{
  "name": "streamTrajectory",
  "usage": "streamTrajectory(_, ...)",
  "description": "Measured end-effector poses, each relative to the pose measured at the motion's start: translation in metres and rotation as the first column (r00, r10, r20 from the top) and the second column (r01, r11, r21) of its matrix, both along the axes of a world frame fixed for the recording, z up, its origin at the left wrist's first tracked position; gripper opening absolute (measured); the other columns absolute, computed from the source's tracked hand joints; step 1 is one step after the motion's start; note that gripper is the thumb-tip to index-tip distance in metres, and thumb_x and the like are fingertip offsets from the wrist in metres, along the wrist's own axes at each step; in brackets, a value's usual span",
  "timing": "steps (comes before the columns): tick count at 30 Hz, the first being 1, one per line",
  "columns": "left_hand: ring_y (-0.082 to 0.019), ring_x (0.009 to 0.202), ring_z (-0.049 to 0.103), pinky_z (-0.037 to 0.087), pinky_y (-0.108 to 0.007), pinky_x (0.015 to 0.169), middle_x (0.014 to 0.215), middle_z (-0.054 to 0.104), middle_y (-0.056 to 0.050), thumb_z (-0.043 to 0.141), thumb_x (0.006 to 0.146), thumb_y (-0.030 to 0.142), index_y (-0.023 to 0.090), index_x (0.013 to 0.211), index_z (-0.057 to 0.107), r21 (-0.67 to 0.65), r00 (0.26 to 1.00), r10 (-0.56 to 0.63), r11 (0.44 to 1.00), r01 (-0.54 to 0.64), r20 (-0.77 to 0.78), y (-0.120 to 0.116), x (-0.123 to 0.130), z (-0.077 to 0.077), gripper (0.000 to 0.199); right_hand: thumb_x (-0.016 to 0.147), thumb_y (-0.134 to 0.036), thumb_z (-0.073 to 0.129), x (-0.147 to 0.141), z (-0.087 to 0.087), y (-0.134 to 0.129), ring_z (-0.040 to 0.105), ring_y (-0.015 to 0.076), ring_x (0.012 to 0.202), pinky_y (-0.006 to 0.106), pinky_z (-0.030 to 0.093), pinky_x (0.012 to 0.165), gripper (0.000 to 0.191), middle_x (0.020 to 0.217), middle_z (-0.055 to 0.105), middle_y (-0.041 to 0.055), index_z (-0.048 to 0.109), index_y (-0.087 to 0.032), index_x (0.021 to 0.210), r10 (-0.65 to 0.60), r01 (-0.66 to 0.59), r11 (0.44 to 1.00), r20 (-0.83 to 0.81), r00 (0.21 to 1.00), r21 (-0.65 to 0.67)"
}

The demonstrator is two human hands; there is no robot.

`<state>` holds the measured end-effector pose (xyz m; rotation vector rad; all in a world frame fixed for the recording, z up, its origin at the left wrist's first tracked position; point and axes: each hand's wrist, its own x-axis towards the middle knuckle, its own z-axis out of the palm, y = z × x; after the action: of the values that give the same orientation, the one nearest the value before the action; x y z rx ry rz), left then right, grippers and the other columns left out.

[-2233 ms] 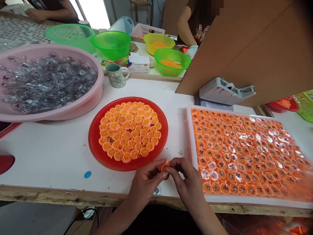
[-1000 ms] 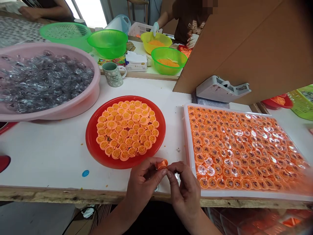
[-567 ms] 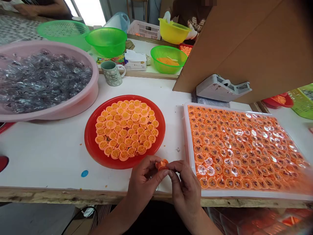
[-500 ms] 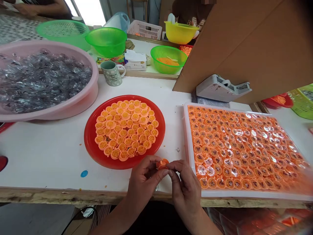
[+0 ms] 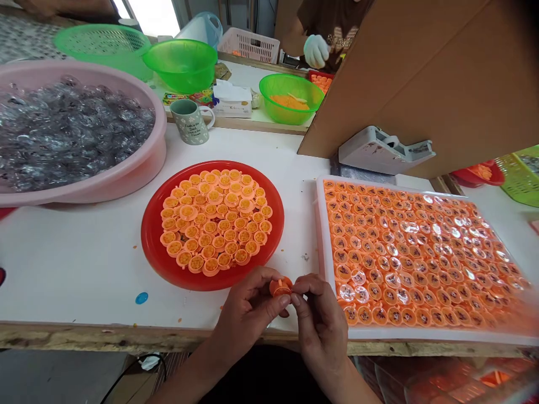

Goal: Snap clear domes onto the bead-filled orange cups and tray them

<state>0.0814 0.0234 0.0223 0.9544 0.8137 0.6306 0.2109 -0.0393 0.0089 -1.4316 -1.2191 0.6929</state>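
Between the fingertips of my left hand (image 5: 248, 311) is a small orange toy teacup (image 5: 281, 287), tipped so its little handle faces up. My right hand (image 5: 322, 328) pinches at the cup's right edge; whatever else lies between those fingertips is too small to make out. Just beyond my hands, a round red tray (image 5: 155, 255) carries many similar orange cups on saucers with yellow-orange bits inside. To the right stands a white tray (image 5: 320, 241) packed with rows of orange cups that bear dark printed pictures under shiny clear film.
A pink tub (image 5: 138, 177) of clear plastic pieces stands at left, near a green mug (image 5: 191, 126). Green bowls (image 5: 181, 67) line the back. A cardboard panel (image 5: 404, 73) rises behind a tape dispenser (image 5: 374, 151). A blue disc (image 5: 142, 298) lies near the front edge. Across the table is a co-worker's gloved hand (image 5: 316, 51).
The toy cup has turned a little in my fingers, and my hands stay nearly in place. Across the table, the yellow bowl has gone from view and the co-worker's gloved hand shows there.
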Motion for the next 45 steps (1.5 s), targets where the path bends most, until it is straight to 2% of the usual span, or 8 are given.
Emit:
streamTrajectory(6, -0.01, 0.059, 0.058, 0.052, -0.021, 0.057, 0.068, 0.058, 0.003, 0.069, 0.082, 0.028, 0.018, 0.082, 0.062, 0.064, 0.995, 0.02, 0.998, -0.014, -0.094, -0.001, -0.003, -0.002, 0.012, 0.094, -0.012, 0.05, -0.003, -0.001, 0.0, 0.056, 0.0138, 0.077, 0.024, 0.048, 0.064, 0.014, 0.088, 0.055, 0.0014, 0.055, -0.024, 0.099, 0.0, -0.005, 0.999, -0.107, 0.994, -0.044)
streamTrajectory(10, -0.013, 0.069, 0.064, 0.054, -0.022, 0.065, 0.077, 0.065, 0.0, 0.07, 0.081, 0.028, 0.018, 0.089, 0.063, 0.117, 0.992, 0.054, 0.992, -0.041, -0.112, -0.002, -0.002, -0.004, 0.015, 0.094, -0.015, 0.051, 0.001, 0.0, 0.002, 0.056, 0.0122, 0.072, 0.023, 0.049, 0.063, 0.011, 0.082, 0.054, -0.0005, 0.056, -0.024, 0.099, 0.011, -0.025, 0.996, -0.16, 0.987, -0.081)
streamTrajectory(18, -0.014, 0.07, 0.068, 0.057, -0.021, 0.066, 0.08, 0.07, 0.0, 0.076, 0.073, 0.021, 0.019, 0.087, 0.068, 0.227, 0.972, 0.171, 0.965, -0.132, -0.163, -0.001, 0.0, -0.009, 0.016, 0.089, -0.011, 0.06, 0.01, -0.001, 0.004, 0.064, 0.0154, 0.077, 0.027, 0.051, 0.068, 0.017, 0.085, 0.067, 0.0008, 0.066, -0.024, 0.099, 0.029, -0.021, 0.995, 0.084, 0.996, -0.097)
streamTrajectory(28, -0.011, 0.068, 0.066, 0.055, -0.019, 0.065, 0.072, 0.07, 0.004, 0.079, 0.067, 0.017, 0.019, 0.086, 0.068, -0.024, 0.978, 0.171, 0.984, -0.175, -0.115, 0.006, 0.003, -0.005, 0.022, 0.088, -0.008, 0.06, 0.007, 0.003, 0.003, 0.063, 0.0162, 0.073, 0.028, 0.05, 0.064, 0.018, 0.081, 0.066, 0.0022, 0.067, -0.024, 0.095, -0.02, 0.021, 1.0, 0.115, 0.993, -0.009)
streamTrajectory(32, -0.014, 0.072, 0.067, 0.057, -0.022, 0.068, 0.075, 0.071, 0.002, 0.08, 0.067, 0.019, 0.019, 0.087, 0.068, 0.035, 0.979, 0.164, 0.986, -0.161, -0.125, 0.004, 0.004, -0.007, 0.023, 0.087, -0.02, 0.064, 0.01, -0.006, 0.001, 0.058, 0.0145, 0.065, 0.026, 0.048, 0.059, 0.002, 0.074, 0.064, 0.0009, 0.067, -0.021, 0.086, -0.054, 0.029, 0.98, -0.12, 0.991, -0.196)
streamTrajectory(36, -0.015, 0.071, 0.068, 0.058, -0.024, 0.067, 0.078, 0.071, 0.001, 0.08, 0.069, 0.023, 0.018, 0.09, 0.068, 0.06, 0.981, 0.139, 0.989, -0.132, -0.136, 0.003, 0.002, -0.011, 0.025, 0.083, -0.03, 0.07, 0.012, -0.014, 0.006, 0.049, 0.0097, 0.054, 0.021, 0.04, 0.049, 0.014, 0.064, 0.058, -0.0018, 0.065, -0.018, 0.08, -0.121, -0.093, 0.936, -0.557, 0.821, -0.341)
streamTrajectory(39, -0.016, 0.071, 0.069, 0.059, -0.024, 0.066, 0.078, 0.072, 0.0, 0.079, 0.071, 0.024, 0.018, 0.092, 0.069, 0.061, 0.987, 0.111, 0.993, -0.104, -0.114, 0.002, 0.001, -0.01, 0.024, 0.08, -0.032, 0.073, 0.012, -0.016, 0.009, 0.048, 0.009, 0.053, 0.02, 0.038, 0.048, 0.017, 0.064, 0.059, -0.0009, 0.066, -0.016, 0.078, -0.139, -0.133, 0.927, -0.649, 0.748, -0.351)
streamTrajectory(45, -0.018, 0.074, 0.071, 0.06, -0.026, 0.071, 0.081, 0.073, -0.001, 0.076, 0.073, 0.023, 0.019, 0.092, 0.072, 0.135, 0.967, 0.147, 0.984, -0.12, -0.21, 0.0, 0.005, -0.01, 0.02, 0.082, -0.032, 0.071, 0.011, -0.013, 0.008, 0.051, 0.0108, 0.056, 0.023, 0.042, 0.052, 0.015, 0.066, 0.063, -0.0004, 0.067, -0.018, 0.078, -0.11, -0.043, 0.917, -0.355, 0.928, -0.396)
